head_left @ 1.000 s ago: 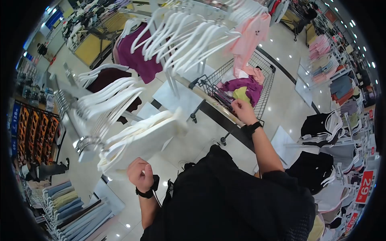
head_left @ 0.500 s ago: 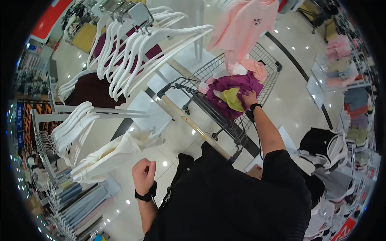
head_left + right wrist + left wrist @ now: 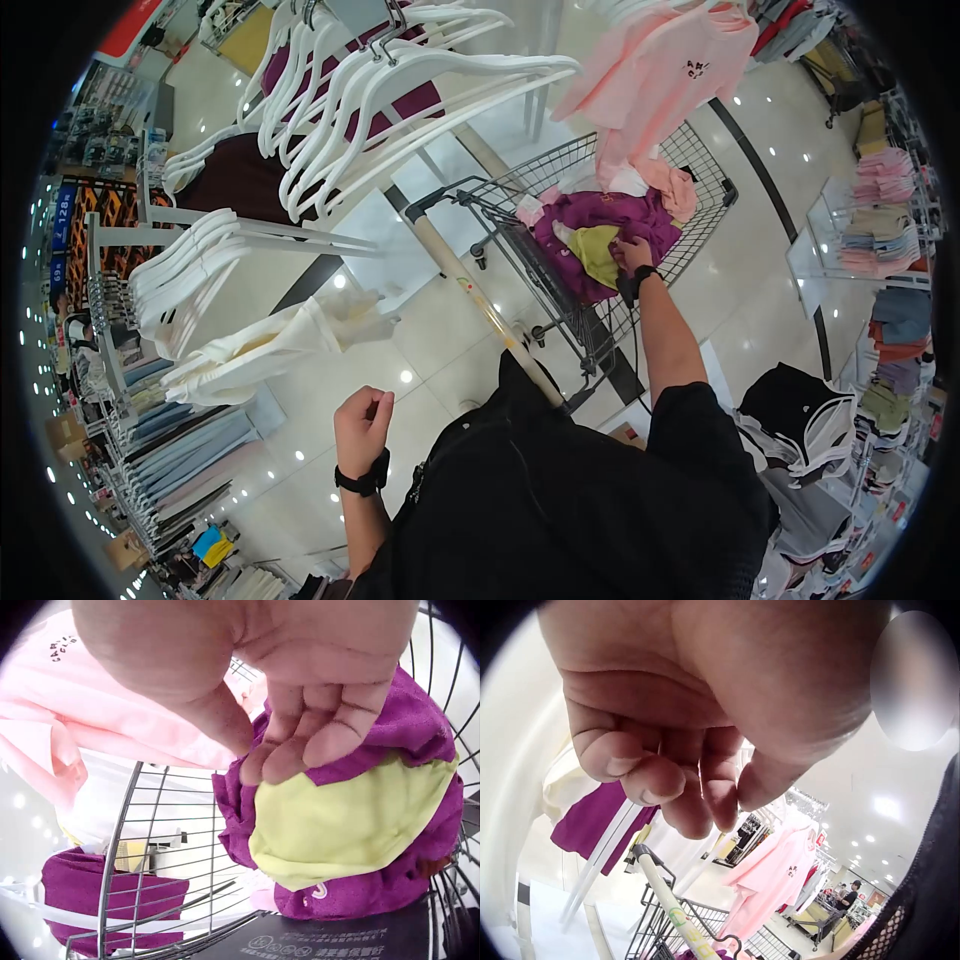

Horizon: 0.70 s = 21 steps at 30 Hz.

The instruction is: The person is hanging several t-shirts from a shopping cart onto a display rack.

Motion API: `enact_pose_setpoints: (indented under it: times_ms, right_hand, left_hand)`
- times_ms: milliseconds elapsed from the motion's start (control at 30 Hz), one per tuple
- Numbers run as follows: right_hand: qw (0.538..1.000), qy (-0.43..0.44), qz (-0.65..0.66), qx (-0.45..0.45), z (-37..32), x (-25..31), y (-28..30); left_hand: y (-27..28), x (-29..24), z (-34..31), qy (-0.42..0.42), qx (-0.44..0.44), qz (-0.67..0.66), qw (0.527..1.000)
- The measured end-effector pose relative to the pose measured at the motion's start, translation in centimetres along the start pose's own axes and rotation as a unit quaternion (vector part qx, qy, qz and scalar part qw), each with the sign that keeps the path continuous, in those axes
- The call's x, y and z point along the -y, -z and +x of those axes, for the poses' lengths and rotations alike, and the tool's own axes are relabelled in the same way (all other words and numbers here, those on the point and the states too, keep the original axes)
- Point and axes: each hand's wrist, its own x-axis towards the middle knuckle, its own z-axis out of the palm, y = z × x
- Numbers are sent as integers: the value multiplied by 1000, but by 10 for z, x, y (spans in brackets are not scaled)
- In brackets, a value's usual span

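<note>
My right hand (image 3: 632,255) is down in the shopping cart (image 3: 715,195), its curled fingers and thumb gripping a bunched purple garment (image 3: 397,720). A yellow-green piece of cloth (image 3: 337,825) lies over part of the purple one, just below the fingertips in the right wrist view. My left hand (image 3: 362,430) hangs in the air in front of my body, fingers loosely curled, holding nothing. The cart's pale handle bar (image 3: 470,285) is between the two hands. A pink top (image 3: 675,75) hangs on the rack over the cart's far end.
White hangers (image 3: 370,110) crowd the rack ahead to the left. Below them, a cream garment (image 3: 270,345) hangs near my left hand. A dark maroon garment (image 3: 245,190) hangs further back. Black and grey tops (image 3: 795,410) line the right side. The floor (image 3: 430,360) is glossy tile.
My right hand has reached further into the cart and onto the purple garment. The cart now stands closer to me. My left hand stays nearly in place, and the racks have shifted in view.
</note>
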Motion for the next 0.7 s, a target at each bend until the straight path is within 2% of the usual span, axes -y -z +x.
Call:
enact_pose_setpoints:
  times_ms: [33, 67, 100, 200, 233, 300, 367, 467, 500, 533, 567, 600, 633, 667, 700]
  right_hand:
    - [968, 87, -155, -175, -9, -5, -5]
    - [876, 169, -299, -338, -14, -6, -10]
    - [876, 174, -295, -340, -8, -4, -9]
    - [800, 291, -456, -258, 12, -27, 7]
    - [919, 158, -332, -139, 12, -14, 3]
    - [967, 95, -223, -83, 26, -21, 0]
    - [990, 25, -137, -27, -3, 0, -17]
    - [980, 20, -200, -6, -30, 1, -34]
    - [975, -26, -216, 38, -28, -2, -36]
    - [975, -25, -217, 39, -24, -10, -36]
    - [912, 68, -392, 102, -17, -21, -31]
    - [806, 157, -548, 157, 10, -43, -16]
    - [882, 143, -436, 105, 36, -65, -13]
    - [991, -30, -92, 90, -13, -39, -27]
    - [990, 18, -130, 46, -48, -26, -37]
  left_hand:
    - [-1, -1, -4, -4, -2, 5, 1000]
    - [-1, -1, -5, -8, -6, 11, 1000]
    - [0, 4, -7, -13, -10, 11, 1000]
    - [5, 23, -31, 23, -9, 39, 999]
    - [9, 22, -40, 27, -7, 45, 999]
    - [15, 31, -60, 39, -4, 45, 998]
    - [19, 45, -78, 52, -12, 44, 998]
    - [24, 69, -104, 55, -18, 41, 997]
    - [28, 77, -113, 49, -20, 43, 998]
    - [32, 82, -123, 49, -22, 42, 998]
    - [36, 86, -133, 56, -26, 43, 997]
    - [39, 93, -143, 61, -29, 42, 997]
    - [41, 102, -154, 56, -27, 39, 997]
    - [42, 114, -165, 56, -35, 31, 997]
    - [44, 125, -173, 54, -40, 24, 997]
